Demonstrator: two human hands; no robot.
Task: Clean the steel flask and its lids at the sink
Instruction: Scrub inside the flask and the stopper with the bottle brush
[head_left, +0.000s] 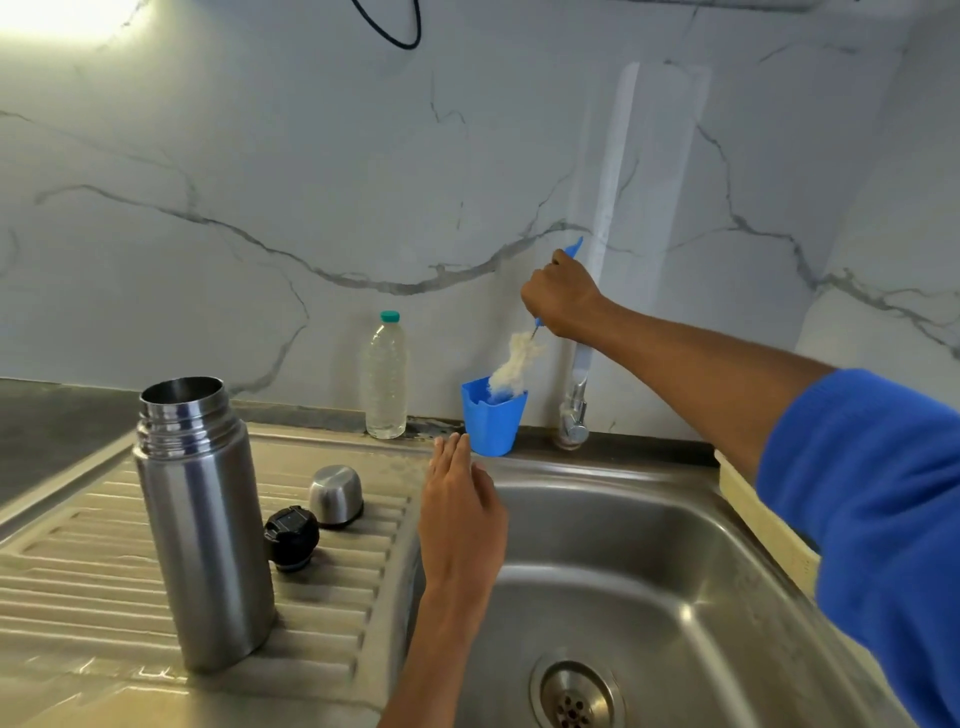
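Observation:
The steel flask (202, 525) stands upright and open on the ribbed drainboard (83, 587) at the left. Behind it lie a black inner lid (291, 538) and a steel cup lid (336, 496). My right hand (563, 297) is shut on the blue handle of a bottle brush (519, 364), whose whitish bristle head dips into a blue cup (493, 421) at the back of the sink. My left hand (460, 512) hovers flat, fingers together, over the sink's left rim, holding nothing.
The steel sink basin (649, 571) with its drain (574, 696) lies at the lower right. A tap (574, 410) stands behind it, right of the blue cup. A clear plastic bottle (385, 376) with a teal cap stands against the marble wall.

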